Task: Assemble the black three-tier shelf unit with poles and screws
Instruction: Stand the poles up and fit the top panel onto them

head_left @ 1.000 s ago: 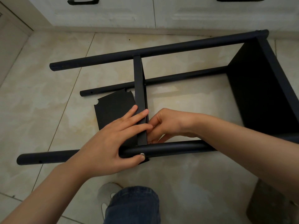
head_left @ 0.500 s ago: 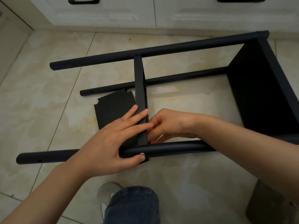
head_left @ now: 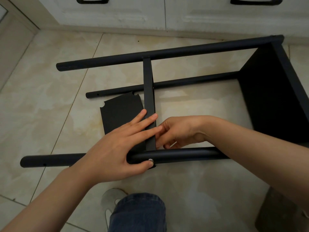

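Black shelf unit on its side on the floor (head_left: 41, 114): left hand (head_left: 117, 148) with fingers spread flat across the middle shelf (head_left: 148, 97) edge and thumb tip against the screw (head_left: 151, 159) in the near pole (head_left: 184, 155). Right hand (head_left: 177, 131) is just beside it, fingers curled behind that shelf, what they pinch hidden. Change over the last second: next to none, both hands hold position, so this joint is probably still being fastened. Around: loose shelf panel (head_left: 120, 111) flat on the floor beneath the left fingers, far poles (head_left: 167, 53), fitted end shelf (head_left: 270, 97), cabinet (head_left: 117, 12) behind; the hands themselves screen the joint.
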`<state>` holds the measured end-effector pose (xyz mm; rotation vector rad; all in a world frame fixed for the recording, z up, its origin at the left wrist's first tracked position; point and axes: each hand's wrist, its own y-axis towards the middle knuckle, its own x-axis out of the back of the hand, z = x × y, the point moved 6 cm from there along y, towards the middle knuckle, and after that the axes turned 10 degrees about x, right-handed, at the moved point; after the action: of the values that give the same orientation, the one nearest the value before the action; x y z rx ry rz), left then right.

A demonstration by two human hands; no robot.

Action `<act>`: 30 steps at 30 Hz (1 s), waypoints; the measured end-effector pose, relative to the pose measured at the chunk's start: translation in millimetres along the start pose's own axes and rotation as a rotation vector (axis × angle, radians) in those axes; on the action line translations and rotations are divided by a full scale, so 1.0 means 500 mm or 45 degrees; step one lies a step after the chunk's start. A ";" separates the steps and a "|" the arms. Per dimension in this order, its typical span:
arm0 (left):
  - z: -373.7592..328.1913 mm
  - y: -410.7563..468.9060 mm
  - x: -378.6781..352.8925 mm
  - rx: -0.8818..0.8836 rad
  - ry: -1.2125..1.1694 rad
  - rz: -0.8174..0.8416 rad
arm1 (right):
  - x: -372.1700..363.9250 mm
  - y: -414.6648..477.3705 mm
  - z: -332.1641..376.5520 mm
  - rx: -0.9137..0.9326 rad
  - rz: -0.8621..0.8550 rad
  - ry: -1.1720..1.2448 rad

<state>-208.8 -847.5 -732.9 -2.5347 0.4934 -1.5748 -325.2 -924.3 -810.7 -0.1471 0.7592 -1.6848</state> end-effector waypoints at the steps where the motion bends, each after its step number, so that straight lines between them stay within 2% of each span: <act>1: 0.001 -0.001 0.000 0.006 0.009 -0.001 | -0.004 0.000 -0.002 -0.020 0.036 0.024; 6: 0.001 -0.001 0.000 0.034 0.037 0.000 | -0.010 0.003 -0.009 -0.065 0.111 0.050; 17: 0.000 0.000 0.000 0.044 -0.002 0.012 | -0.004 0.003 -0.014 -0.117 0.090 0.039; 30: 0.001 0.000 0.000 0.038 0.013 0.007 | 0.007 0.012 0.004 -0.086 0.174 -0.048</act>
<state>-208.4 -847.4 -733.1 -2.5023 0.4740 -1.5818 -320.1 -928.6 -813.5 -0.1699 0.7806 -1.5242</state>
